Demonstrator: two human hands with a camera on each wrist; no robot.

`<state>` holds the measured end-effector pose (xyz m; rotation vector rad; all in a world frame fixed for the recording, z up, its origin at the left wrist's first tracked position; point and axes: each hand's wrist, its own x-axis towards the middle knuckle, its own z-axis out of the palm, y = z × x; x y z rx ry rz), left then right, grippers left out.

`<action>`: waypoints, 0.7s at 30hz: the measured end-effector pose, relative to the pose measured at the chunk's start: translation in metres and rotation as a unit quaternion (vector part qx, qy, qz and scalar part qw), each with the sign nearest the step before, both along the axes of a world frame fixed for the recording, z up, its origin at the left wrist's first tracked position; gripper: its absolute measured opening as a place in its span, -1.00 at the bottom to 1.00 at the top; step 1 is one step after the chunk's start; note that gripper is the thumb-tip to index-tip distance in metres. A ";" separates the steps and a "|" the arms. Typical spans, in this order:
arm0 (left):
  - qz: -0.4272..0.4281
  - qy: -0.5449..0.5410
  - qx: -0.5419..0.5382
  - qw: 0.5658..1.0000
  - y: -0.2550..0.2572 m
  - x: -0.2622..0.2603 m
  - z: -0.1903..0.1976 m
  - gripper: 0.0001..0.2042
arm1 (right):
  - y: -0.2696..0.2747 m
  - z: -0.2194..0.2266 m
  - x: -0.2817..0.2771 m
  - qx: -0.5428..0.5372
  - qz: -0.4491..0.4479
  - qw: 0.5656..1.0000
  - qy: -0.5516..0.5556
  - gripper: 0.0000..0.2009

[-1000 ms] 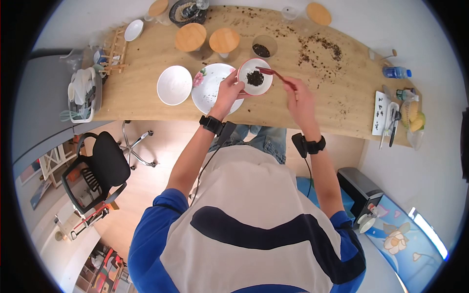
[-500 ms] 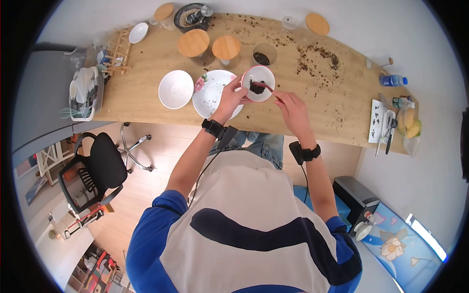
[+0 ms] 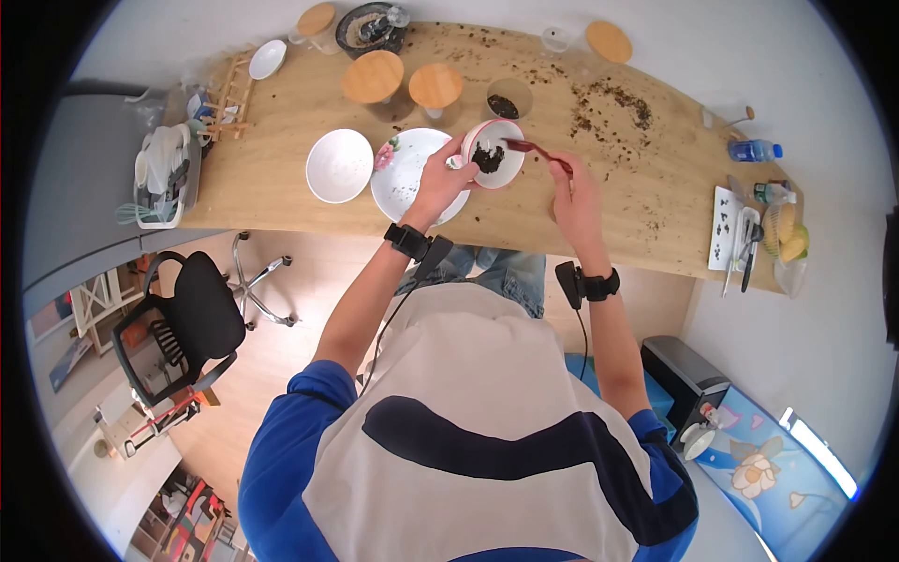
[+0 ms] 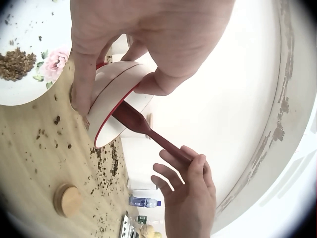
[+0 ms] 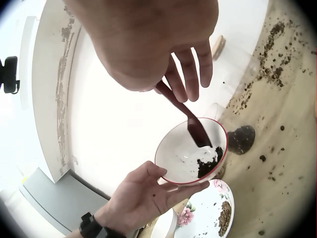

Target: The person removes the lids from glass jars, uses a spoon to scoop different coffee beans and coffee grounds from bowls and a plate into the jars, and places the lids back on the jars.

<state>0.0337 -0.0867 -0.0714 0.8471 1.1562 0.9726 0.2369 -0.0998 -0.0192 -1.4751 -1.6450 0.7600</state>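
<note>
My left hand (image 3: 438, 187) grips a white bowl (image 3: 510, 169) with a red rim, thumb at the rim and fingers around the outside. The bowl is tilted and raised over the table, beside a flowered plate (image 3: 389, 180). Dark loose bits (image 5: 207, 169) lie along its lower side in the right wrist view. In my right hand (image 3: 578, 206) is the handle of a dark red spatula (image 4: 157, 138), held between thumb and fingers. Its blade (image 5: 199, 134) reaches inside the bowl, above the dark bits. Brown bits (image 4: 17, 64) lie on the plate.
A white bowl (image 3: 339, 166) stands left of the plate. Behind are wooden-lidded jars (image 3: 373, 77), a glass (image 3: 508, 105) with dark bits, and a stone mortar (image 3: 348, 37). Crumbs (image 3: 613, 108) are scattered at the back right. Utensils (image 3: 747, 239) and a bottle (image 3: 755, 151) sit far right.
Half a second ago the spatula blade was down among the dark bits; now it has lifted towards the bowl's right side. My right hand has drawn back right, and the bowl tips more.
</note>
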 end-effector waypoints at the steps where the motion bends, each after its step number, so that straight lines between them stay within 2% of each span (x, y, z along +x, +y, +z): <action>1: 0.000 0.001 -0.001 1.000 -0.001 -0.001 0.000 -0.46 | 0.001 0.003 0.001 0.037 0.011 0.998 -0.055 -0.86; 2: 0.006 0.003 0.002 1.000 -0.001 -0.001 0.001 -0.45 | 0.002 0.005 0.002 0.074 0.021 0.991 -0.111 -0.86; 3: 0.011 0.004 0.006 1.000 -0.002 0.000 0.001 -0.44 | 0.001 0.007 0.000 0.074 0.021 0.991 -0.111 -0.86; 5: 0.007 0.004 0.005 1.000 -0.001 0.001 -0.001 -0.44 | -0.004 0.009 -0.008 0.083 0.062 0.974 -0.200 -0.86; 8: 0.006 0.018 -0.003 1.000 -0.002 0.002 -0.004 -0.44 | -0.004 0.009 -0.018 0.114 0.098 0.974 -0.171 -0.84; 10: 0.006 0.031 -0.011 0.999 -0.003 0.003 -0.006 -0.44 | -0.002 0.009 -0.018 0.119 0.083 0.974 -0.172 -0.84; 12: 0.014 -0.003 0.007 1.000 -0.004 0.004 -0.010 -0.45 | 0.001 0.012 -0.018 0.122 0.068 0.975 -0.173 -0.84; 14: 0.012 -0.013 0.007 1.000 -0.004 0.005 -0.010 -0.46 | 0.003 0.017 -0.015 0.151 0.106 0.961 -0.206 -0.84; 18: -0.003 -0.029 -0.026 0.999 -0.003 0.005 0.002 -0.45 | 0.001 0.017 -0.014 0.114 0.119 0.968 -0.190 -0.87; 20: 0.008 -0.027 -0.025 0.999 -0.003 0.007 0.010 -0.44 | 0.002 0.014 -0.010 0.116 0.053 0.980 -0.155 -0.89; 21: 0.018 -0.022 -0.027 0.999 -0.005 0.007 0.011 -0.44 | 0.002 0.014 -0.009 0.115 0.053 0.980 -0.156 -0.89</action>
